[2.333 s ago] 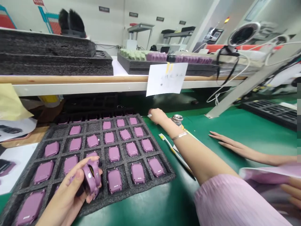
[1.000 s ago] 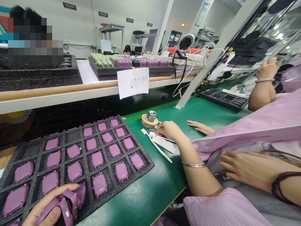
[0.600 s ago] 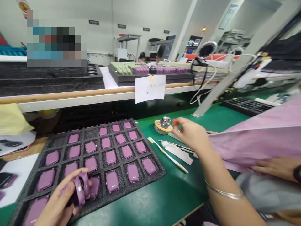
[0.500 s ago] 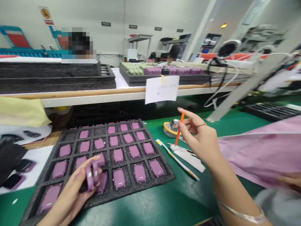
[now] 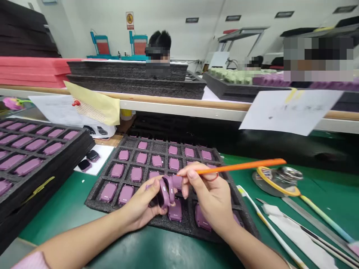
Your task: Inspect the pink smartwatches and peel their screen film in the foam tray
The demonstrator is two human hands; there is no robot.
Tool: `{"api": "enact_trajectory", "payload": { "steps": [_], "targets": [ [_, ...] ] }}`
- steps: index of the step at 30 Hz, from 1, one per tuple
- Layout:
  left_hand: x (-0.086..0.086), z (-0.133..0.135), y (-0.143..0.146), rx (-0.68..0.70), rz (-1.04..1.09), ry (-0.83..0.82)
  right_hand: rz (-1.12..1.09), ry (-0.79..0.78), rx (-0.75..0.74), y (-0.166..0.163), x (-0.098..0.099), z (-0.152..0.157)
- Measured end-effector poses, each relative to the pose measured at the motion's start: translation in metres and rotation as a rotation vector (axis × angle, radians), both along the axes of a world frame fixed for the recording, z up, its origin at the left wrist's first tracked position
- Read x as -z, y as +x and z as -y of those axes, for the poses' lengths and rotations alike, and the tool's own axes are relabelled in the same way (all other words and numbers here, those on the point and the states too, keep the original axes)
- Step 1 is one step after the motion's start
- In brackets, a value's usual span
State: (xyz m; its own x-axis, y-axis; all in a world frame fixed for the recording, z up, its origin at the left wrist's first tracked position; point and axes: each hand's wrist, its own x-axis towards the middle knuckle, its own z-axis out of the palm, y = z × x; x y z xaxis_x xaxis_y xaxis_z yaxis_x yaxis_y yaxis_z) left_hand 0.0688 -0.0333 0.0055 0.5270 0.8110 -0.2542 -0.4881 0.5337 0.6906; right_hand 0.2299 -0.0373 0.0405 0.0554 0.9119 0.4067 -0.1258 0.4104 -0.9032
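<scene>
Purple watch cases (image 5: 170, 188), just left of mid-frame, and they look like two, side by side, edges up toward the camera! The left hand (image 5: 147, 200) has them, thumb above and fingers curled below, clamped firmly around the pair over the black foam tray (image 5: 185, 231). In from the right comes the right hand (image 5: 209, 194), thumb and fingertips pinched together on an orange stick (image 5: 246, 164). And here's the line that matters: the stick lies nearly level, long end out to the right and slightly raised, short tip poking out leftward, right beside the cases. Touching? Can't tell from here. The cases stand close to upright, so stick and cases sit crosswise. The left hand is the nearer one, wrapped about them; the right fingertips sit close by on the right, level with their upper part. Below and behind, more purple cases (image 5: 136, 174) fill many of the tray's pockets. Over on the right of the green bench (image 5: 117, 244), a toothbrush (image 5: 269, 226) and a yellow-rimmed roll (image 5: 267, 183) lie beyond the tray.
</scene>
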Motion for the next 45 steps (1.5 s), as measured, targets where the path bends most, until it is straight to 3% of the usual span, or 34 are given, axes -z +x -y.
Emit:
{"api": "enact_trajectory", "payload": {
  "steps": [7, 13, 26, 36, 45],
  "targets": [
    [0.006, 0.003, -0.002, 0.047, 0.028, 0.071, 0.040, 0.128, -0.102, -0.001, 0.016, 0.009],
    [0.008, 0.002, -0.002, 0.079, 0.046, 0.082, 0.260, 0.319, -0.066, 0.003, 0.018, 0.013],
    [0.008, 0.003, -0.002, 0.030, 0.013, 0.018, 0.462, 0.333, -0.057, 0.009, 0.017, 0.014],
    [0.004, 0.003, -0.003, 0.031, 0.007, 0.079, 0.454, 0.321, -0.097, 0.009, 0.016, 0.013],
    [0.008, 0.004, -0.003, -0.016, 0.083, 0.066, 0.543, 0.510, -0.004, 0.006, 0.016, 0.011]
  ]
}}
